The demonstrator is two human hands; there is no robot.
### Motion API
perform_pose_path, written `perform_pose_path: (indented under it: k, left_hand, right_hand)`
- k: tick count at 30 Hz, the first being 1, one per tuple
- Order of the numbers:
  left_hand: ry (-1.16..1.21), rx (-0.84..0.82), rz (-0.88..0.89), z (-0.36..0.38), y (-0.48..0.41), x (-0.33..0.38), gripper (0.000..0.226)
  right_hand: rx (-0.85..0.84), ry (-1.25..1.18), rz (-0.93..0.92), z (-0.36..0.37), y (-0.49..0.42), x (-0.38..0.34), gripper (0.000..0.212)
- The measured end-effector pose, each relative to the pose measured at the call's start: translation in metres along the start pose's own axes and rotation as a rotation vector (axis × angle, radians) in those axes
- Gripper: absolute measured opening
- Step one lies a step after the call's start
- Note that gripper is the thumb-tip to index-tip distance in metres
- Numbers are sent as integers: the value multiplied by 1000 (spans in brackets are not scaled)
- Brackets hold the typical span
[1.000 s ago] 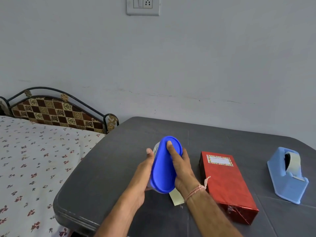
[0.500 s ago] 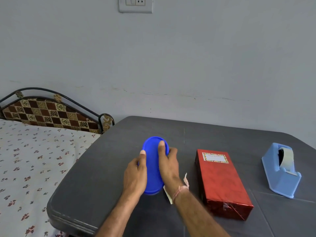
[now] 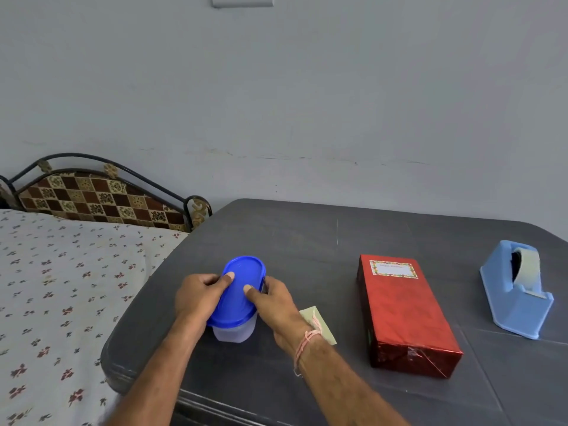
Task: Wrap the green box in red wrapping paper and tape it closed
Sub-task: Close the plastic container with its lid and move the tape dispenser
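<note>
My left hand [image 3: 198,295] and right hand [image 3: 276,305] clasp the blue-lidded container [image 3: 237,304], thumbs on its lid. Rightward — nearer my right hand — lies the red-wrapped box [image 3: 402,315], long axis near-to-far; the tape dispenser [image 3: 516,293] sits farther right.

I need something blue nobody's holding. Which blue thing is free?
The pale blue tape dispenser, far right. The left hand and right hand grip the darker blue-lidded tub.

blue-lidded tub [image 3: 246,269] — upright on grey table [image 3: 307,241] | pale slip [image 3: 328,335] beside tub | floral bed [image 3: 61,287] left
</note>
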State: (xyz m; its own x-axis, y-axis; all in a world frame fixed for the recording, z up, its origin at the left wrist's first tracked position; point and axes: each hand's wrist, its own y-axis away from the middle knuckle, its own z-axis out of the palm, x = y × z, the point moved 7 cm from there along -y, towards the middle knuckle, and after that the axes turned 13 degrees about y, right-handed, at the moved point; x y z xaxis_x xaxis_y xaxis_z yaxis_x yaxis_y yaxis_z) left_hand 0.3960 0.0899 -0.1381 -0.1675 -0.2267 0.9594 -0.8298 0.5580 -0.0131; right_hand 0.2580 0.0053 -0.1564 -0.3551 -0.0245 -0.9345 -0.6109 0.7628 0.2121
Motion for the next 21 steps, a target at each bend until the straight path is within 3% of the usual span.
perform_pose_path:
  k: [3, 5, 6, 9, 12, 13, 15, 18, 21]
  left_hand:
    - [-180, 127, 212, 0, 9, 28, 40]
    - [-45, 105, 381, 15, 22, 55, 34]
    - [61, 38, 399, 30, 29, 66, 29]
    - [220, -213, 275, 96, 50, 77, 30]
    - [165, -499, 92, 170, 72, 64, 52]
    - [133, -582, 56, 189, 80, 58, 50]
    - [87, -734, 8, 218, 99, 50, 40]
    - [186, -875, -58, 235, 121, 51, 32]
    - [342, -801, -36, 230, 113, 65, 24]
  right_hand:
    - [26, 75, -40, -22, 17, -9, 44]
    - [152, 236, -144, -56, 28, -20, 68]
    - [221, 318, -211, -76, 33, -25, 70]
    - [444, 582, -268, -149, 51, -25, 63]
    - [665, 856, 10, -239, 81, 13, 68]
    - [640, 829, 127, -261, 91, 33, 70]
    - [477, 533, 249, -285, 107, 70, 67]
    - [266, 223, 176, -279, 110, 92, 31]
    - [314, 88, 57, -277, 90, 79, 20]
